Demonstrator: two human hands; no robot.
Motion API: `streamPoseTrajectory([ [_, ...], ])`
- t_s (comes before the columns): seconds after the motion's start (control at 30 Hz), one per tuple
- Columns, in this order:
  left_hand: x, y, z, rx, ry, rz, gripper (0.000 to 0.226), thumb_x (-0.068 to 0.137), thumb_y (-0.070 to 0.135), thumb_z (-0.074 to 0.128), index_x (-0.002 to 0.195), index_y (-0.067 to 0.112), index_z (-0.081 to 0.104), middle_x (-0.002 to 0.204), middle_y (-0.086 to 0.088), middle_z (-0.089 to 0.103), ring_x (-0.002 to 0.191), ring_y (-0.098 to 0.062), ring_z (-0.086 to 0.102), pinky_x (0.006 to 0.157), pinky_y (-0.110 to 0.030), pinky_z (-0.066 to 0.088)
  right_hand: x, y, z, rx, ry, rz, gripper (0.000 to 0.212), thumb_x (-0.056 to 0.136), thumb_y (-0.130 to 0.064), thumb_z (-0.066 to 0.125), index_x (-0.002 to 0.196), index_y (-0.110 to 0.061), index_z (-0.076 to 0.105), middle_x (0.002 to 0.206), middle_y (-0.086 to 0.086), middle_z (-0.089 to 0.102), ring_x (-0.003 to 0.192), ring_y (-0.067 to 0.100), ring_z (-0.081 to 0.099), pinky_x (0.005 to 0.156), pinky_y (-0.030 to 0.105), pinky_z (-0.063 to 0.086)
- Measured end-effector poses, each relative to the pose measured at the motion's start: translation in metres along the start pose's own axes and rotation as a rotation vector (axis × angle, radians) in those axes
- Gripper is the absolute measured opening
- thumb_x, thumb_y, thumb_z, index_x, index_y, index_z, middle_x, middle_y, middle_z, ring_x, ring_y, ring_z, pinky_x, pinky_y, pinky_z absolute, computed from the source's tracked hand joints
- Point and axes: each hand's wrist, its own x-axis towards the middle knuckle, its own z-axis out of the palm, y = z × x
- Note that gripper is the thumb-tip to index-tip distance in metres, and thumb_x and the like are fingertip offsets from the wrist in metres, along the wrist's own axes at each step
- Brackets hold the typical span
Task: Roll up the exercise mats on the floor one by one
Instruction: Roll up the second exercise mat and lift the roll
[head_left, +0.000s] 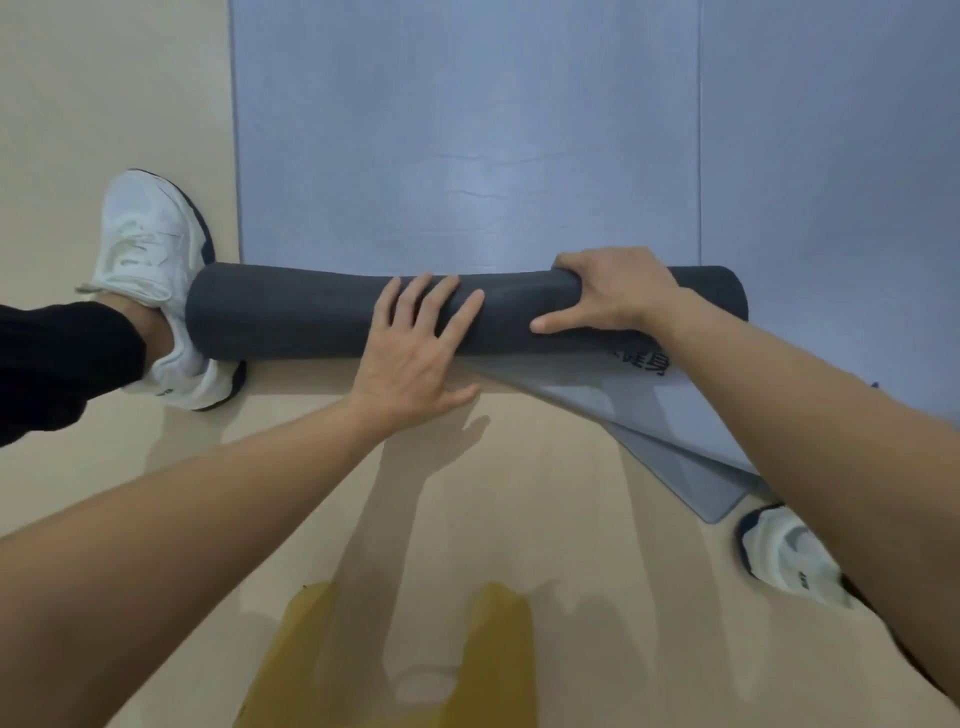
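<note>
A blue-grey exercise mat (467, 130) lies flat on the floor, stretching away from me. Its near end is wound into a dark grey roll (291, 312) lying crosswise. My left hand (415, 353) rests flat on the middle of the roll with fingers spread and straight. My right hand (608, 291) grips the roll further right, fingers curled over its top and thumb along the near side. A second blue-grey mat (831, 156) lies flat to the right; its near corner (675, 441) is folded over and runs under the roll.
The floor (104, 104) is beige. My left foot in a white sneaker (156, 249) stands against the roll's left end. My right sneaker (789, 561) stands beside the folded mat corner. A yellowish patch (467, 649) shows on the floor near me.
</note>
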Motion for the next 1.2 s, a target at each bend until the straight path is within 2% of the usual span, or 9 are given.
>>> streamPoseTrajectory([
  [0.1,0.01,0.002,0.006,0.055,-0.122,-0.073,0.117,0.074,0.088,0.049,0.163,0.023,0.012,0.166,-0.017,0.021,0.152,-0.042,0.02,0.124,-0.064,0.013,0.012,0.004,-0.011,0.076,-0.091,0.028,0.078,0.062,-0.099,0.054,0.101,-0.032,0.059,0.097,-0.006,0.065,0.093,0.023,0.062,0.077,0.04,0.047],
  [0.17,0.022,-0.005,0.006,0.05,-0.125,-0.077,0.118,0.073,0.089,0.054,0.163,0.024,0.014,0.165,-0.016,0.025,0.15,-0.042,0.025,0.123,-0.062,0.016,0.016,0.004,-0.015,0.057,-0.062,0.065,0.087,0.064,-0.099,0.052,0.118,-0.032,0.062,0.111,-0.001,0.063,0.106,0.027,0.06,0.085,0.042,0.046],
  [0.27,0.042,-0.019,0.005,0.021,-0.084,-0.071,0.111,0.075,0.085,0.057,0.161,0.025,0.022,0.158,-0.014,0.037,0.141,-0.039,0.038,0.121,-0.057,0.024,0.013,0.001,-0.019,-0.001,0.183,0.145,0.099,0.068,-0.098,0.047,0.14,-0.031,0.056,0.128,0.004,0.058,0.121,0.03,0.054,0.101,0.046,0.038],
  [0.43,0.08,-0.043,-0.007,-0.065,-0.089,-0.065,0.101,0.071,0.087,0.058,0.152,0.031,0.036,0.142,-0.005,0.055,0.121,-0.032,0.054,0.105,-0.048,0.039,-0.003,0.002,0.0,-0.028,0.628,-0.031,0.082,0.08,-0.087,0.053,0.113,-0.014,0.071,0.104,0.007,0.068,0.095,0.029,0.061,0.086,0.042,0.045],
  [0.63,0.143,-0.076,-0.032,-0.309,-0.415,-0.074,0.094,0.065,0.091,0.063,0.143,0.044,0.039,0.128,0.01,0.063,0.115,-0.023,0.061,0.093,-0.043,0.047,0.008,0.019,-0.002,-0.355,0.37,0.028,0.127,0.06,-0.099,0.053,0.154,-0.017,0.033,0.146,0.016,0.052,0.129,0.04,0.052,0.114,0.062,0.031],
  [0.77,0.166,-0.084,-0.04,-0.429,-0.602,-0.143,0.088,0.068,0.084,0.072,0.141,0.044,0.044,0.128,0.017,0.06,0.118,-0.019,0.058,0.097,-0.04,0.043,0.029,0.028,-0.025,-0.352,0.265,0.0,0.121,0.056,-0.103,0.05,0.144,-0.021,0.037,0.119,0.011,0.062,0.102,0.031,0.06,0.091,0.048,0.048],
  [0.87,0.155,-0.082,-0.042,-0.208,-0.368,-0.062,0.095,0.075,0.089,0.056,0.15,0.033,0.042,0.143,0.004,0.057,0.127,-0.026,0.054,0.105,-0.045,0.041,0.037,0.032,-0.043,-0.301,0.233,-0.046,0.107,0.055,-0.102,0.054,0.126,-0.023,0.048,0.093,0.001,0.059,0.08,0.023,0.056,0.067,0.036,0.042],
  [1.0,0.105,-0.063,-0.036,-0.045,-0.016,-0.046,0.091,0.082,0.077,0.054,0.154,0.024,0.038,0.152,-0.003,0.049,0.134,-0.03,0.048,0.113,-0.047,0.035,0.033,0.029,-0.053,-0.244,0.232,-0.033,0.092,0.057,-0.098,0.06,0.107,-0.023,0.046,0.078,-0.004,0.057,0.066,0.022,0.054,0.056,0.032,0.033],
  [1.2,0.054,-0.018,-0.023,0.03,-0.052,-0.149,0.109,0.082,0.075,0.061,0.163,0.019,0.016,0.169,-0.012,0.023,0.156,-0.039,0.019,0.127,-0.056,0.013,-0.016,0.014,-0.048,-0.19,0.174,0.061,0.086,0.055,-0.094,0.068,0.093,-0.021,0.042,0.065,-0.005,0.051,0.056,0.019,0.045,0.053,0.033,0.029],
])
